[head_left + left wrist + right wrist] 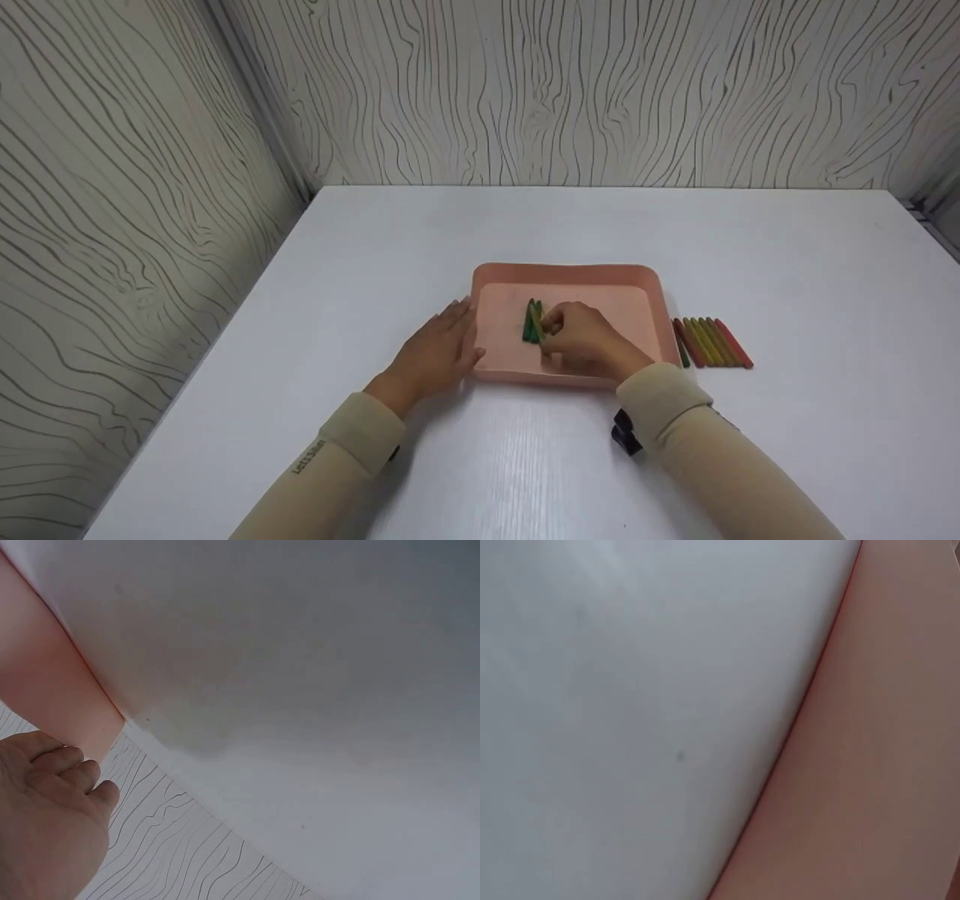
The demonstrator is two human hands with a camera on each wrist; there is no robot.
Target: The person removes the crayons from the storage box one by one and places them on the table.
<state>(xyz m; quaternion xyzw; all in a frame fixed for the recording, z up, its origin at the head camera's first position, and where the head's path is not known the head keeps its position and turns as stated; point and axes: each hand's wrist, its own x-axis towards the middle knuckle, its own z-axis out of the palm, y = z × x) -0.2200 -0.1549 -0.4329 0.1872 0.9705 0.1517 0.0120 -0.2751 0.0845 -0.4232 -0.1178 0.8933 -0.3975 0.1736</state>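
Observation:
A shallow pink tray (607, 274) sits on the white table. Inside it, left of the middle, lie dark green crayons (528, 324) side by side. My right hand (581, 335) reaches over the tray and pinches a lighter, olive-green crayon (538, 327) right beside them. My left hand (435, 349) rests at the tray's left side, fingers extended along the rim and thumb at the near-left part. In the left wrist view, that hand (52, 817) shows next to the tray's outer wall (64, 682). The right wrist view holds only tray wall (855, 765) and table.
Right of the tray, a row of several crayons (711, 343) in dark green, brown, yellowish and red tones lies on the table (817, 300). A wood-grain patterned panel (585, 97) stands behind the table, another (127, 225) on the left.

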